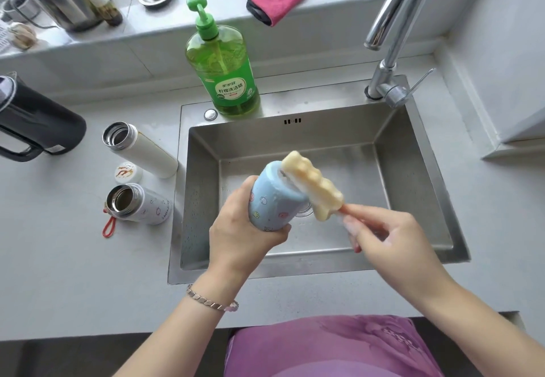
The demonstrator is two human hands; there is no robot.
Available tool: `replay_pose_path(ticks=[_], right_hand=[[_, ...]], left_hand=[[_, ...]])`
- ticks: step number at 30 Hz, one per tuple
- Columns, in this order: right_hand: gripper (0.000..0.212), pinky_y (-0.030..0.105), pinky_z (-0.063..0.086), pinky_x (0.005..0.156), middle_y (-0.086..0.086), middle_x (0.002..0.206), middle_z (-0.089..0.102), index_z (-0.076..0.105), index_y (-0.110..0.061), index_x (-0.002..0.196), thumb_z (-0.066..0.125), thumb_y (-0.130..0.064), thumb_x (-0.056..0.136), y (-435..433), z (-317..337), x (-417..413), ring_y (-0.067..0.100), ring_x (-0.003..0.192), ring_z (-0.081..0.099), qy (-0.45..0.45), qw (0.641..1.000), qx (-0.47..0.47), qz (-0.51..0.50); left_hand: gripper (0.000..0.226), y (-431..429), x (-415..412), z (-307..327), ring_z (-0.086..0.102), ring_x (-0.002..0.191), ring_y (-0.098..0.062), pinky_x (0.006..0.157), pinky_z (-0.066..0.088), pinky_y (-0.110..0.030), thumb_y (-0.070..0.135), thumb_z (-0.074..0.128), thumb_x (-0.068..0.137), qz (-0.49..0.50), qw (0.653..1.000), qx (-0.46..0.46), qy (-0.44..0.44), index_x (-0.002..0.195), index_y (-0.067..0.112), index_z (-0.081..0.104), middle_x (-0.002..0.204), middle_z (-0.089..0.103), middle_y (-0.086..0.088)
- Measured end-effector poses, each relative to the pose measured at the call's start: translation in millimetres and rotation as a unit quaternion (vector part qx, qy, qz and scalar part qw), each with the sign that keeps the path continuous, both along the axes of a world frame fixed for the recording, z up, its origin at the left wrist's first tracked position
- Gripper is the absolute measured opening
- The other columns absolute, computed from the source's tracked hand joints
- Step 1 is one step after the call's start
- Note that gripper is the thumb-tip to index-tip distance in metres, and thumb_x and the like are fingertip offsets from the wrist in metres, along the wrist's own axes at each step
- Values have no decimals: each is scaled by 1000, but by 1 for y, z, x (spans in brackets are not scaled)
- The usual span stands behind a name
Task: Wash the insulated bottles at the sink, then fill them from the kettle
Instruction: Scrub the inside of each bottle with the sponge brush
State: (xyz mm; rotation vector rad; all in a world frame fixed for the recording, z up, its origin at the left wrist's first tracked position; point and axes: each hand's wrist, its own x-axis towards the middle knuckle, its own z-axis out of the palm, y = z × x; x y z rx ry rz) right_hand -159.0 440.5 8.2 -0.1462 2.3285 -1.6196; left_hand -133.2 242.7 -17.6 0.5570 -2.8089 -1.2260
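Fingers of my left hand are curled round the lower end of the blue bottle, holding it tilted over the sink with its top pointing up and away from me. My right hand pinches the thin orange handle of the brush between thumb and fingertips, the other fingers loosely bent. The brush's sponge head lies against the bottle's top end. I cannot tell whether it is at the mouth or only on the outside there.

I judge the job to be early in its washing half, with this bottle mid-scrub. No water shows at the tap, so rinsing is to come. The soap stands on the sink's back rim.

On the worktop left of the sink, a tall bottle and a short bottle stand near each other, both open, a lid between them. I cannot tell whether either has been washed. The kettle sits further left, well apart from my hands, so filling has not begun. All three bottles are left to fill.
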Motion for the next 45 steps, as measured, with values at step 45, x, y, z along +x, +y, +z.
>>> replay_pose_path(ticks=[45], right_hand=[[23, 11, 31, 51, -18, 45, 51, 71, -26, 99, 55, -12, 90, -18, -2, 0, 1, 47, 42, -50, 999, 2, -8]], left_hand=[[79, -6, -16, 10, 57, 85, -19, 62, 36, -26, 32, 81, 50, -76, 972, -219, -43, 123, 30, 51, 101, 58, 11]])
